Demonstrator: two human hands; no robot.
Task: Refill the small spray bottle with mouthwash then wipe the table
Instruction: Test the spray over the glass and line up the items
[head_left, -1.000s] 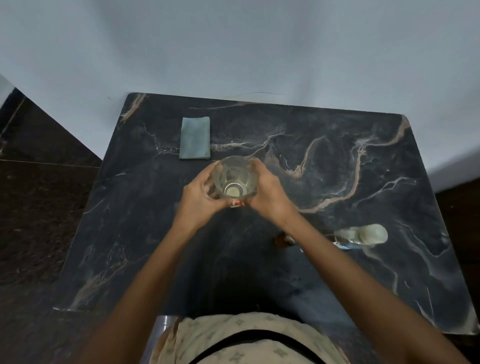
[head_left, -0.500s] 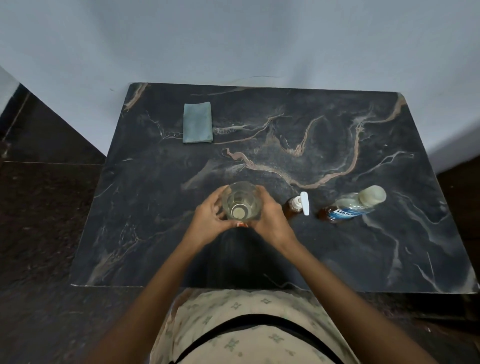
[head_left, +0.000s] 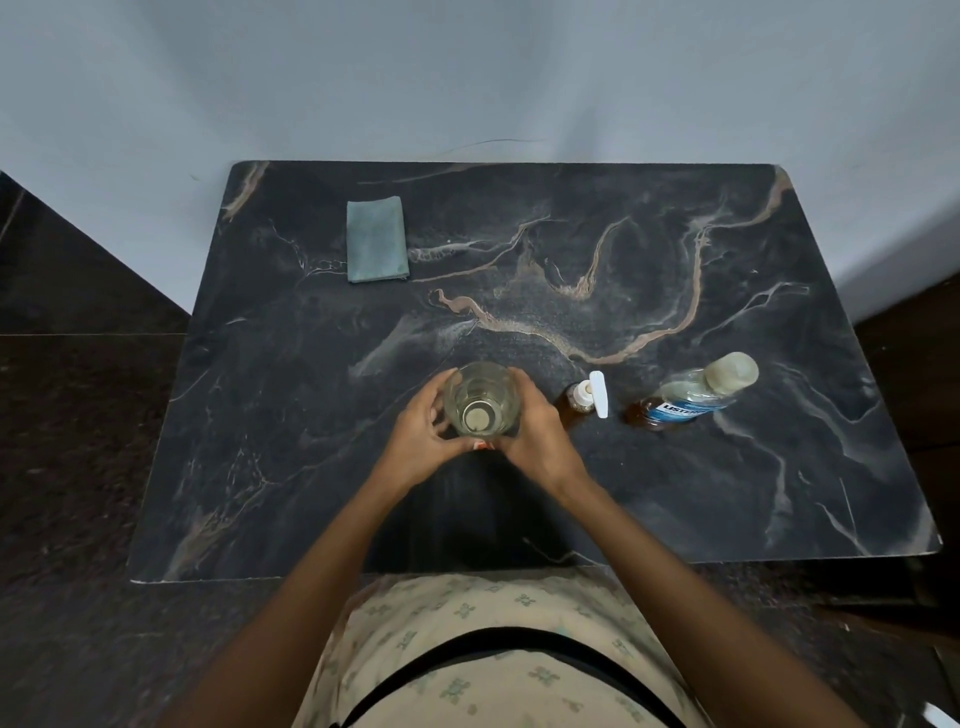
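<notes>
Both hands wrap a clear glass (head_left: 480, 400) between them: the left hand (head_left: 415, 447) curls round its left side, the right hand (head_left: 535, 441) round its right (the view looks straight down its mouth). Just beyond the right hand's knuckles stands the small spray bottle (head_left: 584, 397), with the mouthwash bottle (head_left: 691, 397) farther right. A folded cloth (head_left: 376, 239) lies well ahead of the left hand on the table (head_left: 675, 493).
</notes>
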